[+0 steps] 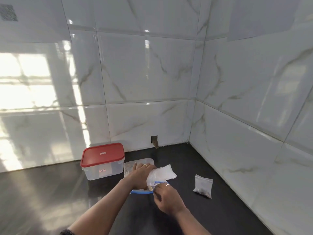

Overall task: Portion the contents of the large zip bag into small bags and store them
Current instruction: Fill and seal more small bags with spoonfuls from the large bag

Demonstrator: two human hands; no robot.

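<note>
My left hand (pixel 141 175) holds a small clear bag (pixel 153 178) by its mouth, above the large zip bag's blue rim (pixel 141 192) on the dark counter. My right hand (pixel 166 198) pinches the near edge of that small bag's opening. A stack of empty small bags (pixel 166 171) lies just behind the held bag. One filled small bag (pixel 203 185) with dark contents at its bottom lies to the right on the counter. Another clear bag (pixel 140 161) lies flat behind my left hand.
A clear plastic box with a red lid (pixel 102 159) stands shut at the back left, against the tiled wall. A small dark hole (pixel 155 141) sits in the wall at counter level. The dark counter (pixel 50 200) extends left and toward me.
</note>
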